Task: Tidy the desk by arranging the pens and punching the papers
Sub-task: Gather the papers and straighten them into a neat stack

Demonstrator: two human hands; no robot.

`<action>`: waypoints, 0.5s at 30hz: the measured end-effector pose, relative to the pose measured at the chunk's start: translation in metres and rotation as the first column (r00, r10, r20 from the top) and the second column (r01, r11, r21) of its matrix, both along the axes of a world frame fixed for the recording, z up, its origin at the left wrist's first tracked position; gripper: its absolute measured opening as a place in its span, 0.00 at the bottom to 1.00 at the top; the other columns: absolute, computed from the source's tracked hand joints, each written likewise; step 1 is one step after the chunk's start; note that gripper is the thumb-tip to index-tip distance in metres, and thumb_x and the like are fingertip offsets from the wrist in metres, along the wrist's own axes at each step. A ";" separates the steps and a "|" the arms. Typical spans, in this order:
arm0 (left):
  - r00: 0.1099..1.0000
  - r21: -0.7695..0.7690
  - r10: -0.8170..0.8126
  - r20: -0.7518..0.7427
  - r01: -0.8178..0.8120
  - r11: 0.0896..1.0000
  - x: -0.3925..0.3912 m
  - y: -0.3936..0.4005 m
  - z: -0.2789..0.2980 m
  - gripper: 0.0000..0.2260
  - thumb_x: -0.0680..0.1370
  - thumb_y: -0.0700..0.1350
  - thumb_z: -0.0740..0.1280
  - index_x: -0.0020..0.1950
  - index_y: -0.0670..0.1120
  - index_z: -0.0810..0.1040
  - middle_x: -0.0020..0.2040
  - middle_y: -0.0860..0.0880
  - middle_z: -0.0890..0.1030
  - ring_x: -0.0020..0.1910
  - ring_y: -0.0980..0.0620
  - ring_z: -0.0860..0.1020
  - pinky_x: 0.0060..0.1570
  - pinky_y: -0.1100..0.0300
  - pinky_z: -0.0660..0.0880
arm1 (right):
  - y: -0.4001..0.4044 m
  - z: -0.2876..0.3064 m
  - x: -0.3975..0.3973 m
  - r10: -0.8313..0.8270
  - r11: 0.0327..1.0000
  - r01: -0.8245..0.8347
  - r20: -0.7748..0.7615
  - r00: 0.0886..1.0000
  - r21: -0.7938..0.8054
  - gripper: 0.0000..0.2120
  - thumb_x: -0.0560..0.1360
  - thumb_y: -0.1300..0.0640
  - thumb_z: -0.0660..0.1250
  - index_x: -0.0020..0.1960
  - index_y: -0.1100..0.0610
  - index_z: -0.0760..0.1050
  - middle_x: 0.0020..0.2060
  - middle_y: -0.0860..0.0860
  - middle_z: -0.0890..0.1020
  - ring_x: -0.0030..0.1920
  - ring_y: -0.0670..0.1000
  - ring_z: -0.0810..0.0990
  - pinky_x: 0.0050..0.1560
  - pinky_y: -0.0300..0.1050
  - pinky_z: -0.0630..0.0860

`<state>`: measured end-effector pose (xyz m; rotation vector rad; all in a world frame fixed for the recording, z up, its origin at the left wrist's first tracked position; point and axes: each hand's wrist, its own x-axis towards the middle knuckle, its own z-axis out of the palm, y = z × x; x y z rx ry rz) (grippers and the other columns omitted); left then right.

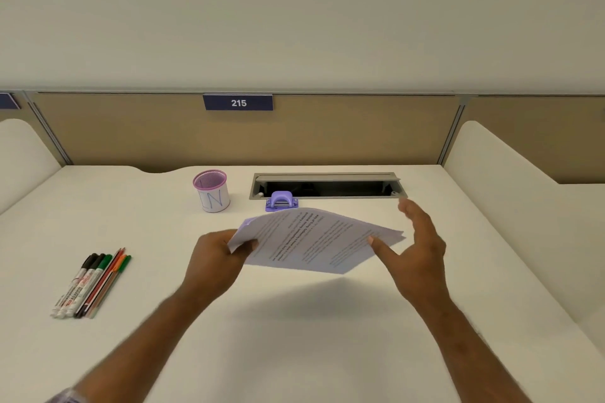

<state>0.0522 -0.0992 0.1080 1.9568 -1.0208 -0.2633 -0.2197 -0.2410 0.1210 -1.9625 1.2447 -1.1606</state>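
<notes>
You are pinching the papers (316, 240) with your left hand (217, 258), your right hand (417, 252) spread open; square the edges before sliding them into the punch (281, 201) at frame centre.

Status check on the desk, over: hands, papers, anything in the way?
Left hand grips papers above desk; right hand open, thumb on their right edge. Hole punch just beyond, unobstructed. Pens lie left, outside pen cup.

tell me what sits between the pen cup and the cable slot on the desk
The purple hole punch stands between the cup and the slot, at the slot's near left corner, in the head view.
</notes>
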 end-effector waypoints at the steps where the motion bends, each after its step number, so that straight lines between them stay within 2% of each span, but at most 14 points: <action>1: 0.999 -0.001 -0.022 0.040 0.022 1.000 0.000 -0.002 0.009 0.08 0.76 0.44 0.72 0.37 0.44 0.82 0.32 0.45 0.82 0.29 0.50 0.71 0.31 0.59 0.67 | 0.002 0.008 0.002 0.034 0.996 -0.038 -0.046 0.998 -0.079 0.37 0.68 0.51 0.77 0.71 0.45 0.64 0.66 0.41 0.71 0.63 0.45 0.67 0.67 0.46 0.63; 4: 0.983 -0.010 -0.091 0.160 0.094 0.996 -0.007 -0.005 0.039 0.05 0.76 0.43 0.71 0.43 0.49 0.86 0.27 0.60 0.79 0.28 0.56 0.73 0.31 0.60 0.68 | 0.008 0.026 0.011 0.210 0.958 -0.246 -0.222 0.952 -0.150 0.35 0.68 0.46 0.76 0.71 0.44 0.65 0.64 0.40 0.73 0.60 0.39 0.65 0.67 0.43 0.58; 6: 0.953 0.017 -0.152 0.262 0.153 0.988 -0.013 -0.007 0.057 0.05 0.77 0.43 0.70 0.45 0.51 0.86 0.27 0.65 0.77 0.30 0.61 0.75 0.30 0.63 0.67 | 0.012 0.029 0.019 0.237 0.951 -0.284 -0.304 0.923 -0.123 0.33 0.70 0.45 0.73 0.71 0.44 0.65 0.64 0.44 0.76 0.56 0.37 0.60 0.67 0.46 0.60; 7: 0.934 0.037 -0.184 0.307 0.181 0.983 -0.015 -0.007 0.066 0.05 0.77 0.44 0.70 0.46 0.52 0.86 0.28 0.66 0.77 0.31 0.62 0.75 0.31 0.64 0.67 | 0.014 0.030 0.023 0.222 0.958 -0.267 -0.316 0.923 -0.108 0.31 0.72 0.45 0.72 0.72 0.44 0.65 0.63 0.45 0.77 0.55 0.37 0.58 0.66 0.46 0.62; 9: 0.901 0.059 -0.235 0.366 0.230 0.972 -0.021 -0.008 0.081 0.07 0.77 0.44 0.69 0.49 0.54 0.86 0.36 0.63 0.81 0.35 0.60 0.76 0.35 0.63 0.70 | 0.016 0.032 0.027 0.204 0.966 -0.243 -0.311 0.928 -0.090 0.27 0.74 0.46 0.69 0.71 0.44 0.66 0.61 0.45 0.79 0.55 0.42 0.61 0.61 0.43 0.64; 11: 0.875 0.080 -0.268 0.404 0.258 0.963 -0.025 -0.008 0.093 0.08 0.77 0.43 0.69 0.49 0.55 0.86 0.44 0.58 0.85 0.40 0.56 0.78 0.43 0.59 0.75 | 0.018 0.035 0.028 0.256 0.955 -0.288 -0.288 0.923 -0.073 0.22 0.76 0.49 0.68 0.69 0.44 0.69 0.58 0.45 0.81 0.54 0.46 0.69 0.60 0.41 0.68; 13: 0.852 0.086 -0.284 0.440 0.275 0.958 -0.028 -0.007 0.103 0.08 0.78 0.43 0.69 0.50 0.55 0.86 0.46 0.57 0.86 0.42 0.53 0.80 0.48 0.55 0.76 | 0.020 0.038 0.028 0.339 0.932 -0.360 -0.255 0.905 -0.037 0.16 0.77 0.51 0.66 0.65 0.46 0.74 0.56 0.46 0.83 0.51 0.47 0.77 0.55 0.43 0.77; 15: 0.822 0.080 -0.300 0.484 0.300 0.951 -0.027 -0.007 0.108 0.08 0.78 0.43 0.69 0.50 0.55 0.86 0.46 0.58 0.86 0.41 0.54 0.79 0.44 0.56 0.77 | 0.023 0.041 0.029 0.366 0.927 -0.375 -0.228 0.902 0.005 0.11 0.78 0.51 0.65 0.59 0.46 0.79 0.50 0.46 0.84 0.46 0.47 0.79 0.47 0.39 0.77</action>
